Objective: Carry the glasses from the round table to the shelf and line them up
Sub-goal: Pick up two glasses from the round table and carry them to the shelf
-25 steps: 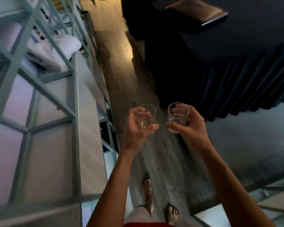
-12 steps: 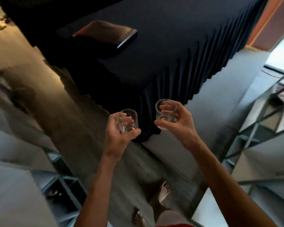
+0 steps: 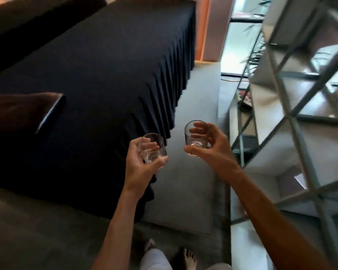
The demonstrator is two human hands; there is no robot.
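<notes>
1. Long table (image 3: 98,61) under black pleated cloth, filling upper left; draped corner hanging just behind left hand.
2. Open shelf (image 3: 293,121) with grey metal frame and diagonal braces along right side; pale boards, blurred; small dark item on a low board, too blurred to tell.
3. Grey rug (image 3: 193,172) on floor between table and shelf, under both hands.
4. Bright window (image 3: 240,41) at top, plant leaves (image 3: 256,53) in front of it.
5. Dark brown cushion-like thing (image 3: 21,112) lying on cloth at left, one shiny edge.
6. Two forearms reaching forward, bare; one bare foot (image 3: 188,259) near bottom centre, pale trouser leg beside it.
7. Left hand (image 3: 140,164) wrapped around left glass (image 3: 153,150), thumb across front, fingers behind; glass tilted slightly.
8. Right hand (image 3: 213,147) wrapped around right glass (image 3: 196,138), thumb at base, fingers seen through wall; upright, rim up.
9. Count: two glasses, clear, short, empty-looking, held in air apart from each other, left of shelf, not on any board.
10. No readable writing or labels.
</notes>
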